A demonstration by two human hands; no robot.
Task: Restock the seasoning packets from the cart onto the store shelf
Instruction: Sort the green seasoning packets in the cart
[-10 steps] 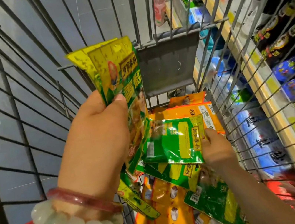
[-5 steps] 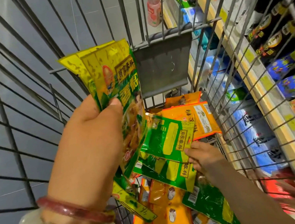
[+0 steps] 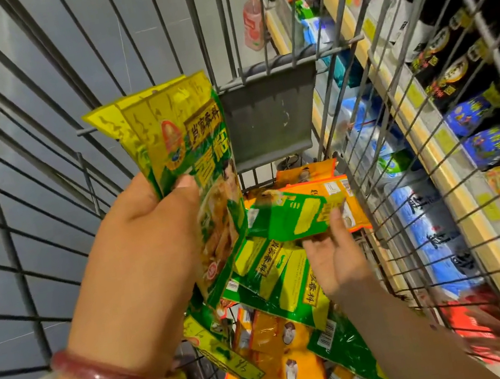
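Left hand (image 3: pixel 139 247) clamps an upright fan of green-yellow packets (image 3: pixel 189 153) above the cart (image 3: pixel 272 116); right hand (image 3: pixel 336 257) pinches 1 green packet (image 3: pixel 293 218) over the heap of packets (image 3: pixel 287 342); store shelf (image 3: pixel 458 174) stands rightmost

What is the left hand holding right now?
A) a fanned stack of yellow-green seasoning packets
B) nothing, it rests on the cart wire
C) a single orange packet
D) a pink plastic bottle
A: the left hand grips a fanned stack of yellow-green seasoning packets, thumb across the front one, raised above the pile in the wire cart.
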